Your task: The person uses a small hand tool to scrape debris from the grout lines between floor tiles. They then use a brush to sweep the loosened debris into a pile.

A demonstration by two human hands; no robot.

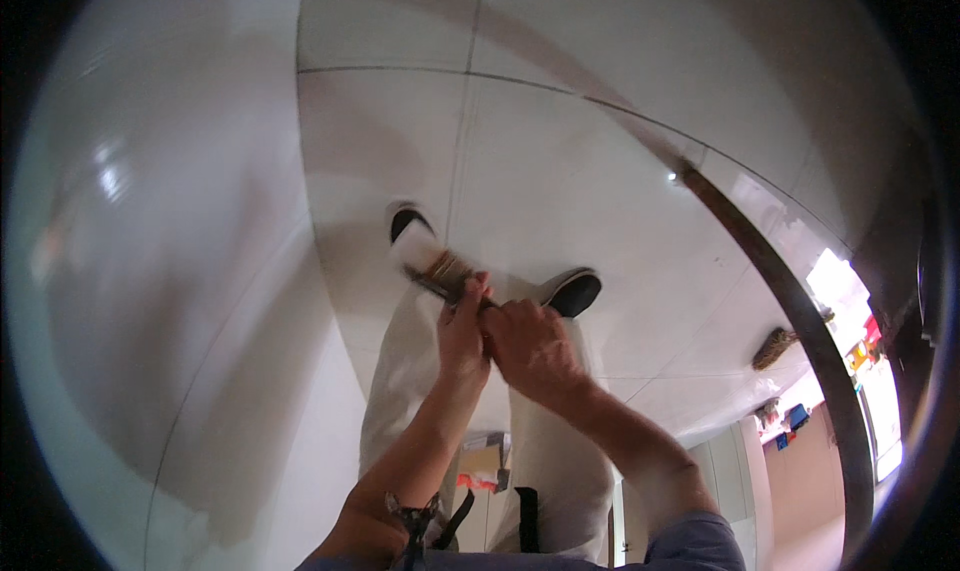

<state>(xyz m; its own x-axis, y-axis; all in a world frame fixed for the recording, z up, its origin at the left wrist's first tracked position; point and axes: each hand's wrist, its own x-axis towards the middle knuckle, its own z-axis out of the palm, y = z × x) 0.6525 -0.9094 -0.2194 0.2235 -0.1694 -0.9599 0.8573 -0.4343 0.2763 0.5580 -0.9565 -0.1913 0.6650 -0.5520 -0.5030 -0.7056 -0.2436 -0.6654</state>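
Observation:
Near the middle of the head view, my left hand and my right hand are close together around the handle of a brush-like tool. Its brown band and a blurred whitish end point up and to the left, over one of my shoes. The left fingers grip the tool near its brown part. My right hand is closed around the lower handle, which its fingers mostly hide. Motion blur keeps the exact kind of tool unclear.
A pale tiled floor lies below, with a glossy pale wall at left. A long dark curved bar crosses the right side. A brown brush head lies beyond my dark shoe.

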